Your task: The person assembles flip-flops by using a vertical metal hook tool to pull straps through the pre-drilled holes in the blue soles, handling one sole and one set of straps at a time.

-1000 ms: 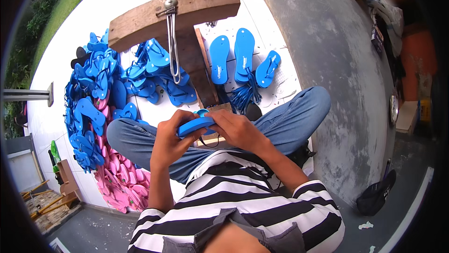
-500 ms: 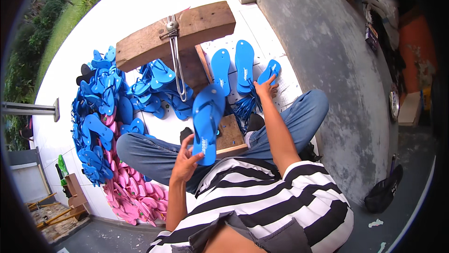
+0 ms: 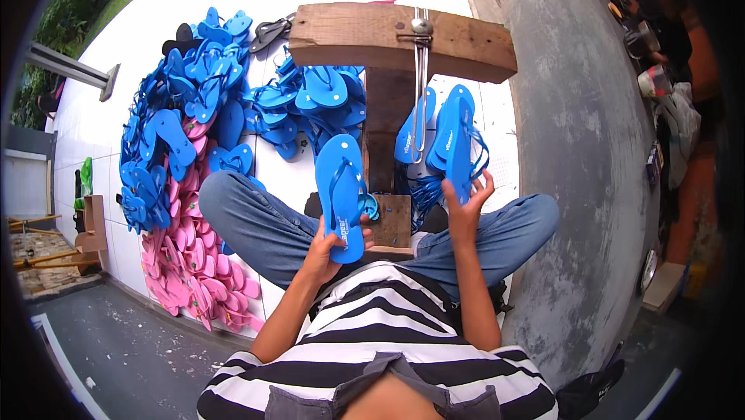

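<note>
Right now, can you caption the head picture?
Left hand, right hand: one blue sandal each, near a wooden stand.

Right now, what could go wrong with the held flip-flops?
The left hand grips the left flip-flop near one end, so it might tip. In this view the right flip-flop, in the right hand, overlaps the blue sole behind it and could knock it, though depth is hard to judge.

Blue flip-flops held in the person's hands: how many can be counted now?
2: one blue flip-flop in the left hand, and a second blue flip-flop in the right hand. Another could be hidden behind either.
</note>
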### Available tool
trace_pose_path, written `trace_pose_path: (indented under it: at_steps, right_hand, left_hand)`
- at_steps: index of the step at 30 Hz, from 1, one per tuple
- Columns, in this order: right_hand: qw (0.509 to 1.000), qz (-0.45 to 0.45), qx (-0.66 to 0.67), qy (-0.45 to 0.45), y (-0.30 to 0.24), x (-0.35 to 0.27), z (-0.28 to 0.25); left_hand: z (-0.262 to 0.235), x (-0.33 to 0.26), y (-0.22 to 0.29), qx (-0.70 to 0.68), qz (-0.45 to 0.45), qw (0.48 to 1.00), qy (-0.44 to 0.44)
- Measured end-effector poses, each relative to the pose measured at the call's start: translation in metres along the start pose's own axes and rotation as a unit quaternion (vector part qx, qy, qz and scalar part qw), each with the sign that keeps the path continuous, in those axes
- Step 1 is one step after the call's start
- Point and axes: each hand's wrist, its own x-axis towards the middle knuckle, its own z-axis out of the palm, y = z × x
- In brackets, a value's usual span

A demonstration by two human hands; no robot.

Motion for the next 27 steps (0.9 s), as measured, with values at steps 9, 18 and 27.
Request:
trace_pose_path:
  at_steps: [9, 18, 27]
  right_hand:
    - [0.881, -0.260, -0.267, -0.291, -0.045, -0.107, -0.025]
    - [0.923, -0.144, -0.118, -0.335, -0.060, -0.082, 0.021]
    - [0.920, -0.130, -0.061, -0.365, -0.029, -0.072, 0.067]
  left_hand:
    - [-0.019, 0.054, 0.002, 0.013, 0.121, 0.988, 0.092]
    - [-0.022, 0.072, -0.029, 0.027, 0.138, 0.988, 0.068]
    - [-0.046, 0.062, -0.015, 0.107, 0.202, 0.960, 0.164]
